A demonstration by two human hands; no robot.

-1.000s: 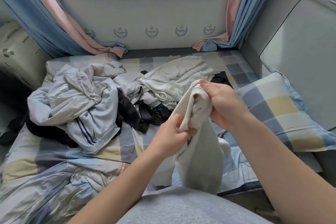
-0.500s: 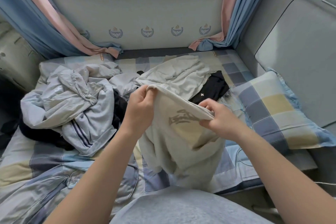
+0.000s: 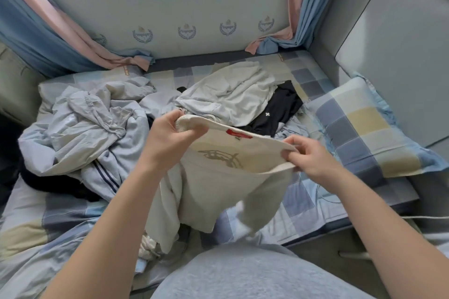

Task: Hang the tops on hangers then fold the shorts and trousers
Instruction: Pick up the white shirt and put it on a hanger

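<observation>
Cream top [image 3: 218,192] is held up over the bed [image 3: 60,213], with its ribbed opening stretched between both hands. Left hand [image 3: 167,143] is curled round the ribbed edge at the left end. Right hand [image 3: 313,160] pinches the same edge at the right end, thumb on top. Red label [image 3: 239,134] is seen inside the far rim, so the neck is probably what is held, though a hem cannot be ruled out. Fabric is judged soft, light and limp, stretchy at the rib; the body hangs slack below the hands. Best taken at the rib or shoulders for a hanger. Clothes pile [image 3: 97,133] lies on the bed beyond the hands.
</observation>
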